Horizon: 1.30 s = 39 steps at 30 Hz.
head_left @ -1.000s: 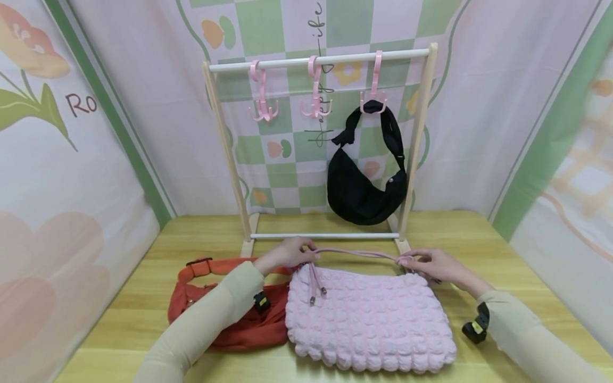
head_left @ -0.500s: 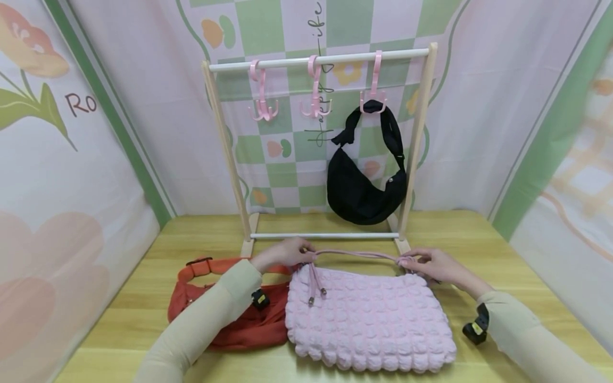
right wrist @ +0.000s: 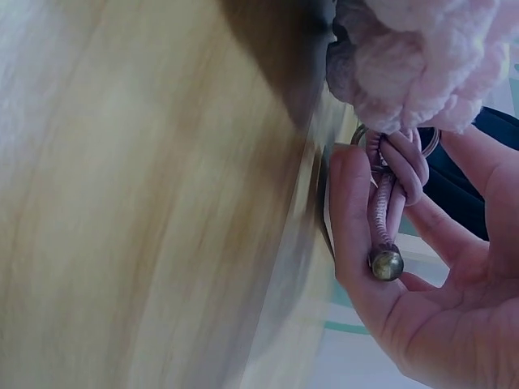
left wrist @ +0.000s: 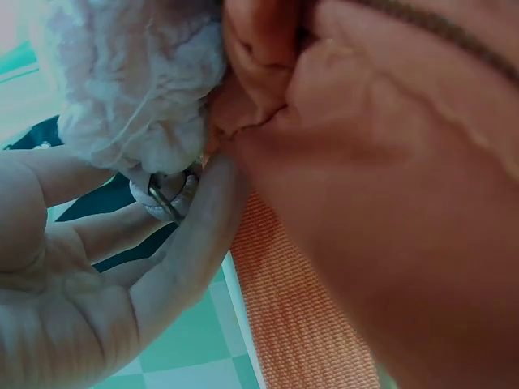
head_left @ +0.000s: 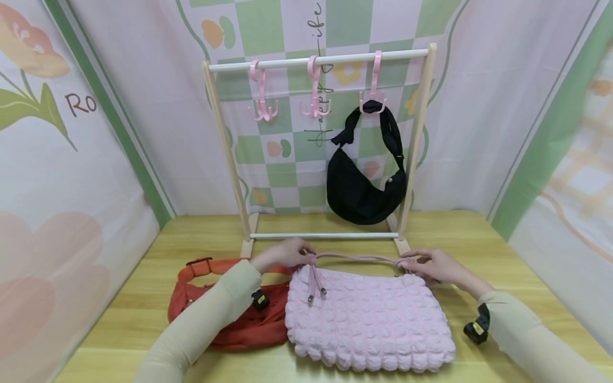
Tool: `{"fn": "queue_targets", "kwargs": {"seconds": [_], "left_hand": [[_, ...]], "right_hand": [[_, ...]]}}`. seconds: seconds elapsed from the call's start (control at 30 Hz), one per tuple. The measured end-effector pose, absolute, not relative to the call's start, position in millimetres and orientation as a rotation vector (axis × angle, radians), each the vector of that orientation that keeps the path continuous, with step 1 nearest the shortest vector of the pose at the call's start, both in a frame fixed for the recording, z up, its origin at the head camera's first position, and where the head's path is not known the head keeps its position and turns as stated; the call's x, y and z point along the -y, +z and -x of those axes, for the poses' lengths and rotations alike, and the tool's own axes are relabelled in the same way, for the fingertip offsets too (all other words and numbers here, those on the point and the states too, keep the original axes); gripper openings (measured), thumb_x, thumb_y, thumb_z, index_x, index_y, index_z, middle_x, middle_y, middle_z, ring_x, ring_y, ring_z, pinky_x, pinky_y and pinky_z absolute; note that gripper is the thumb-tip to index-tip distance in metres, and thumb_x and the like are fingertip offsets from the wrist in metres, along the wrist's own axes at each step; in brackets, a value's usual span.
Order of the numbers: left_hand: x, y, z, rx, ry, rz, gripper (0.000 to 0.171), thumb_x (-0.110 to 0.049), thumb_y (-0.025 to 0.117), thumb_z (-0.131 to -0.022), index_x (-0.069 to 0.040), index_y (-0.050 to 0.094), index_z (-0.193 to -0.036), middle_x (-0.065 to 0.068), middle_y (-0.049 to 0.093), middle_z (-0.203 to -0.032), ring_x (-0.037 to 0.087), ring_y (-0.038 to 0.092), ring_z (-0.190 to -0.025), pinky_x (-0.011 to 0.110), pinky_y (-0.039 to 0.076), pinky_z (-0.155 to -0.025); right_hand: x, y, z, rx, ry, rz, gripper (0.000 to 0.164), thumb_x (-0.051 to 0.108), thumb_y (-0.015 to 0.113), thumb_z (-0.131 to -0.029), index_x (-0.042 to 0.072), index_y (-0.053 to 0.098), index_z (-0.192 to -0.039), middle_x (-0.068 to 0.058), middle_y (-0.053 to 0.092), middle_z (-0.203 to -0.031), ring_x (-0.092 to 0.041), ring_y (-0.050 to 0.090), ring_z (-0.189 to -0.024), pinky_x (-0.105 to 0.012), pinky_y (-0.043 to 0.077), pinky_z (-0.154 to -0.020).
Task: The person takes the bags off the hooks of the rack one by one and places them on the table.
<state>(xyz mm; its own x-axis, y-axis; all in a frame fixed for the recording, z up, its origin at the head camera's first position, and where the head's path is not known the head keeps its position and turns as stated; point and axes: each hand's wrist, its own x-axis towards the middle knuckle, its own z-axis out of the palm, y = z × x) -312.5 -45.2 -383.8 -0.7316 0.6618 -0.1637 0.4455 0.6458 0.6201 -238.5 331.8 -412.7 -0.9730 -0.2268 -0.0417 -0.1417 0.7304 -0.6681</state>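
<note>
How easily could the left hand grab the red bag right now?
Probably yes: the red bag lies close to the left hand, which would likely need to release the pink strap first.

Three bags: one pink bag [head_left: 371, 324] near, one red bag [head_left: 254, 327] on its left, one black bag [head_left: 361, 194] far right. Three pink hooks [head_left: 315, 101] — left, middle, right — on one rack [head_left: 226, 151] with two white bars [head_left: 345, 58]. Two hands — one left hand [head_left: 289, 252], one right hand [head_left: 438, 265]. Two wrist cameras [head_left: 476, 331]. One table [head_left: 455, 229].
</note>
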Motion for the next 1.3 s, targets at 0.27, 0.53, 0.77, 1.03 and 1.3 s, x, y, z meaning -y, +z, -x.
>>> {"fn": "queue_targets", "kwargs": {"seconds": [0.27, 0.53, 0.77, 1.03, 1.3], "left_hand": [[44.2, -385.5, 311.9, -2.565, 0.701, -0.891, 0.031, -0.028, 0.063, -0.092, -0.007, 0.067, -0.113, 0.01, 0.069, -0.107, 0.013, 0.063, -0.088, 0.023, 0.05, -0.074], [44.8, -386.9, 310.6, -2.571, 0.716, -0.846, 0.031, -0.031, 0.066, -0.089, -0.008, 0.068, -0.111, 0.008, 0.07, -0.102, 0.011, 0.063, -0.08, 0.023, 0.05, -0.067], [45.2, -388.1, 311.2, -2.58, 0.732, -0.828, 0.031, -0.031, 0.067, -0.089, -0.009, 0.068, -0.109, 0.008, 0.07, -0.1, 0.008, 0.061, -0.074, 0.021, 0.049, -0.063], [46.7, -385.2, 310.2, -2.59, 0.781, -0.851, 0.027, -0.027, 0.068, -0.088, -0.007, 0.069, -0.105, 0.008, 0.071, -0.095, 0.008, 0.062, -0.071, 0.021, 0.049, -0.062], [48.2, -382.8, 309.4, -2.607, 0.773, -0.847, 0.027, -0.028, 0.067, -0.088, -0.008, 0.068, -0.106, 0.008, 0.071, -0.098, 0.011, 0.065, -0.08, 0.022, 0.05, -0.066]], "right_hand": [[-332.0, -412.4, 237.1, -2.759, -1.114, 0.251, 0.048, 0.034, 0.063, -0.091, 0.002, 0.058, -0.126, -0.019, 0.068, -0.101, -0.015, 0.061, -0.068, -0.031, 0.053, -0.053], [-329.9, -409.3, 234.7, -2.697, -1.179, 0.221, 0.049, 0.033, 0.062, -0.091, 0.001, 0.057, -0.127, -0.017, 0.068, -0.099, -0.014, 0.062, -0.064, -0.034, 0.055, -0.054], [-332.1, -409.6, 235.8, -2.751, -1.14, 0.24, 0.046, 0.032, 0.064, -0.09, 0.001, 0.059, -0.124, -0.018, 0.069, -0.099, -0.015, 0.062, -0.062, -0.03, 0.052, -0.052], [-338.2, -406.2, 234.7, -2.86, -0.96, 0.275, 0.041, 0.035, 0.06, -0.092, 0.004, 0.063, -0.119, -0.023, 0.067, -0.108, -0.027, 0.065, -0.082, -0.031, 0.049, -0.061], [-341.2, -402.2, 232.7, -2.908, -0.889, 0.249, 0.039, 0.034, 0.059, -0.093, 0.003, 0.065, -0.117, -0.027, 0.064, -0.112, -0.033, 0.064, -0.096, -0.032, 0.05, -0.069]]}}
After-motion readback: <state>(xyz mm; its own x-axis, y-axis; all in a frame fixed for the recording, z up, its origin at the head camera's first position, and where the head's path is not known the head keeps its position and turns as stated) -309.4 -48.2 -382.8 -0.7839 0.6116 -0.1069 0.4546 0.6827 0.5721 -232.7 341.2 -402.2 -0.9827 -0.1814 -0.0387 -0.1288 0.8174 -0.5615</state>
